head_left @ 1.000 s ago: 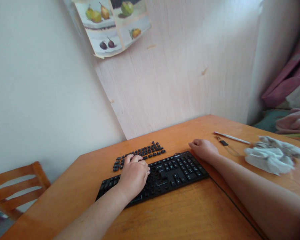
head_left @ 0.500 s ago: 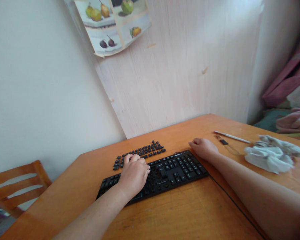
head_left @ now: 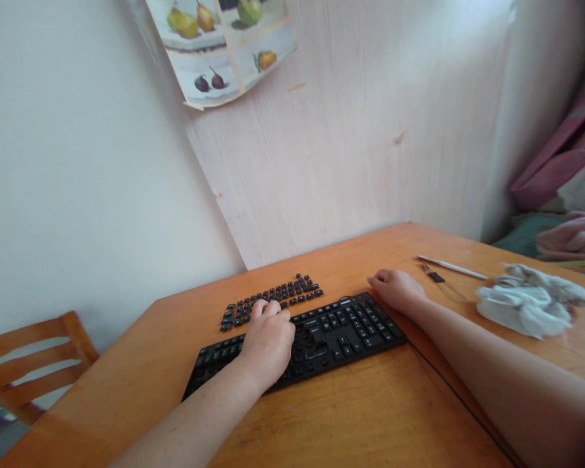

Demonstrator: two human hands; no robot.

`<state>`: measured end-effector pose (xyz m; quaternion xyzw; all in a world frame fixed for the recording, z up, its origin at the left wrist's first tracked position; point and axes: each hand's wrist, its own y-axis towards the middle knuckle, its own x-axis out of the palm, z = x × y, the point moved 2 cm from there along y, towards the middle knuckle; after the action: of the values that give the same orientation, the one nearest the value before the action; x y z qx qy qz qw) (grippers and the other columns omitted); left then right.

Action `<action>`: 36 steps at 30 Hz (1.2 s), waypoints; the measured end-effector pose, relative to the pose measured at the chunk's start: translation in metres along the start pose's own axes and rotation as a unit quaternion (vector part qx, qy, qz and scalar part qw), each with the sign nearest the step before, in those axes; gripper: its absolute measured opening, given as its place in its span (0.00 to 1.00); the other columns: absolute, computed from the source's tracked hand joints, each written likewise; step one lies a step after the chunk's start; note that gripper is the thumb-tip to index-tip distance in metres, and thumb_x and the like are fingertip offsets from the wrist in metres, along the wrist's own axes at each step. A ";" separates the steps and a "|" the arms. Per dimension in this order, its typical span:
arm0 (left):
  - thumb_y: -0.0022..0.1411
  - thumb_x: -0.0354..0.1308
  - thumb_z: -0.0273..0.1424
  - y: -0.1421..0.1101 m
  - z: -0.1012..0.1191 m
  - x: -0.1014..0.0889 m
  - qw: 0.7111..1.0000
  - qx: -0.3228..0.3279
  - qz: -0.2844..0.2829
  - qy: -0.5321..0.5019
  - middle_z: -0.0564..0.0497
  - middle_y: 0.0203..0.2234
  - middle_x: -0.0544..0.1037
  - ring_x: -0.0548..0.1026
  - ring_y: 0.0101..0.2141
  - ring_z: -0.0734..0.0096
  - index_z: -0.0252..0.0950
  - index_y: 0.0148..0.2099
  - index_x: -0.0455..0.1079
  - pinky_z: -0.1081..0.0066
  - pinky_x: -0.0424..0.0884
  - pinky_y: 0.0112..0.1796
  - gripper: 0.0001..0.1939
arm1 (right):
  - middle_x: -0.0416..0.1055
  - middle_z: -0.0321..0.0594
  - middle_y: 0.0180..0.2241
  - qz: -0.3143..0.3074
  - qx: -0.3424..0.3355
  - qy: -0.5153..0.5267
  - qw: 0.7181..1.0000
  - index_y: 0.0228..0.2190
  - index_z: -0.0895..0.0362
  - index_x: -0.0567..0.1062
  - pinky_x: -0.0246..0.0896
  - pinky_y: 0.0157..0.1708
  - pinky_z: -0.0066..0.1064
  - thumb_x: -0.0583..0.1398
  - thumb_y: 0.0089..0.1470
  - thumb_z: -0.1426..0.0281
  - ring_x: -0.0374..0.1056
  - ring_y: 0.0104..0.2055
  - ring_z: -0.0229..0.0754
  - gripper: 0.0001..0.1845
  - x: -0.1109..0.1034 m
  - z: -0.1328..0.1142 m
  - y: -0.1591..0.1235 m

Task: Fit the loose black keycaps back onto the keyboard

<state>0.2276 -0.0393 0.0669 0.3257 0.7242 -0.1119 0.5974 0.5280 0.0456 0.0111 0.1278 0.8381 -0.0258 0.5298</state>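
Observation:
A black keyboard [head_left: 355,325] lies slantwise on the wooden table, with many keycaps gone from its middle and its number pad still capped. My left hand [head_left: 268,341] is over its middle, fingers curled down toward the keys; the fingertips, and anything between them, are hidden. Just behind the keyboard, loose black keycaps [head_left: 283,292] lie in rows on the table. My right hand [head_left: 397,289] rests as a loose fist on the table by the keyboard's far right corner. Its palm is out of sight, so I cannot make out whether it holds anything.
To the right lie a white pen-like stick [head_left: 451,266], a thin wire tool with a black handle [head_left: 436,277] and a crumpled whitish cloth [head_left: 526,302]. The keyboard's cable [head_left: 448,383] runs under my right forearm. A wooden chair [head_left: 39,357] stands left of the table [head_left: 331,422].
My left hand has shifted slightly to the right over the keyboard, and its fingers are drawn closer together. My right hand and the loose keycaps have stayed put.

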 end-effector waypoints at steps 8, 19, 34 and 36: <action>0.62 0.51 0.27 -0.010 -0.019 -0.009 0.998 -0.033 0.008 -0.053 0.47 0.32 0.78 0.67 0.42 0.56 0.43 0.36 0.77 0.51 0.55 0.47 0.12 | 0.76 0.46 0.35 -0.002 -0.004 0.004 1.000 0.30 0.53 0.78 0.56 0.30 0.33 0.49 0.56 0.53 0.70 0.38 0.49 0.24 0.000 0.000 0.001; 0.59 0.51 0.21 -0.019 -0.021 -0.004 0.995 -0.044 0.017 -0.090 0.53 0.40 0.79 0.66 0.47 0.59 0.47 0.40 0.77 0.54 0.55 0.48 0.18 | 0.76 0.46 0.36 -0.007 -0.002 -0.006 1.000 0.32 0.53 0.78 0.56 0.31 0.33 0.48 0.57 0.52 0.70 0.39 0.49 0.24 0.001 0.000 0.001; 0.59 0.53 0.23 -0.017 -0.026 0.000 0.993 -0.060 0.035 -0.095 0.54 0.43 0.78 0.65 0.50 0.58 0.48 0.38 0.77 0.52 0.54 0.51 0.16 | 0.76 0.46 0.35 -0.001 -0.002 -0.001 1.000 0.31 0.53 0.78 0.53 0.28 0.32 0.49 0.57 0.52 0.70 0.38 0.48 0.24 0.000 0.000 0.001; 0.59 0.53 0.23 -0.017 -0.026 0.000 0.993 -0.057 0.038 -0.096 0.54 0.43 0.78 0.65 0.50 0.58 0.49 0.38 0.77 0.52 0.54 0.51 0.16 | 0.76 0.46 0.35 -0.001 0.002 0.000 1.000 0.31 0.53 0.78 0.54 0.28 0.32 0.49 0.57 0.52 0.70 0.38 0.48 0.24 0.000 0.000 0.000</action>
<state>0.1966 -0.0375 0.0696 0.3060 0.6562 -0.0786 0.6853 0.5280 0.0459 0.0113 0.1274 0.8380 -0.0280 0.5299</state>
